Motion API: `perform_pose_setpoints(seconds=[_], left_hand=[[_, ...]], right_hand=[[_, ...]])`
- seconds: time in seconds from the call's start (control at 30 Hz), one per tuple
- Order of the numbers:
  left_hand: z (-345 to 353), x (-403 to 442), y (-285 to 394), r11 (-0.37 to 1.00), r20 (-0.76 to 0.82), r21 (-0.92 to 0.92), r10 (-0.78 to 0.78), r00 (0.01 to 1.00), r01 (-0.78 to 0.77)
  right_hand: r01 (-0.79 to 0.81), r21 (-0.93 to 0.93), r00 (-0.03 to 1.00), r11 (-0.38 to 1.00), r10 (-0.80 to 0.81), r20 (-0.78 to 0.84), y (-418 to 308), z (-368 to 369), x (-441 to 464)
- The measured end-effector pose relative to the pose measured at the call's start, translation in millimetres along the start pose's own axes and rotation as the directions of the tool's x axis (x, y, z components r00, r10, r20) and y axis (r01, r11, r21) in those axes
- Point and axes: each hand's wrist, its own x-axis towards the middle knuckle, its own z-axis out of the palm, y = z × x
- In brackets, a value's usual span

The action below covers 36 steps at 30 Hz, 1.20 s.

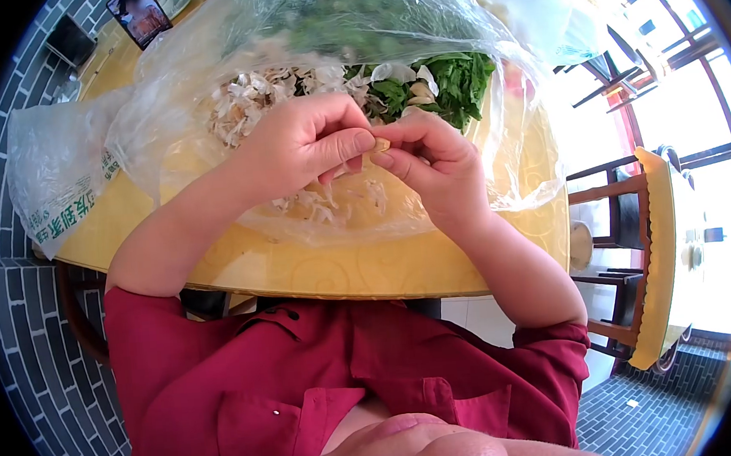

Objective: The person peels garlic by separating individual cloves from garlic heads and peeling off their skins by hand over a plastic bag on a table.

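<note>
My left hand (313, 143) and my right hand (439, 162) meet above the table, fingertips pinched together on a small yellowish garlic clove (382, 145). Most of the clove is covered by thumbs and fingers. Behind the left hand lies a heap of papery garlic skins (246, 101). Green leafy herbs (461, 86) are past the right hand, with a few pale garlic cloves (422, 93) beside them. Loose bits of skin (317, 204) are scattered beneath my hands on a clear plastic sheet or bag (365, 228).
The yellow-covered round table (343, 276) carries clear plastic with more greens (334, 18) under it. A printed plastic bag (66, 190) hangs over the left edge. A phone (139, 17) stands at the back left. Another white bag (550, 20) is at back right; chairs (619, 219) stand right.
</note>
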Motion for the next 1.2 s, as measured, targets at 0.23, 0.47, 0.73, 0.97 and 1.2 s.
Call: perform_pose_setpoints(seconds=[0.23, 0.47, 0.73, 0.97, 1.2], left_hand=[[2, -2, 4, 0.993, -0.125, 0.117, 0.031, 0.992, -0.016], [5, -4, 16, 0.978, -0.110, -0.107, -0.193, 0.975, 0.182], [5, -5, 19, 0.972, -0.103, -0.107, -0.218, 0.970, 0.207], [5, -4, 3, 0.990, -0.088, -0.032, -0.138, 0.987, 0.136], [3, -4, 12, 0.978, -0.037, -0.126, -0.174, 0.984, 0.168]], right_hand=[[0.127, -0.309, 0.990, 0.943, -0.140, -0.018, -7, -1, 1], [0.354, -0.511, 0.915, 0.784, -0.403, 0.015, -9, -1, 5], [0.422, -0.594, 0.879, 0.685, -0.468, 0.086, -9, -2, 6], [0.479, -0.651, 0.855, 0.589, -0.482, 0.193, -15, 0, 2], [0.441, -0.612, 0.869, 0.656, -0.483, 0.110, -16, -2, 5]])
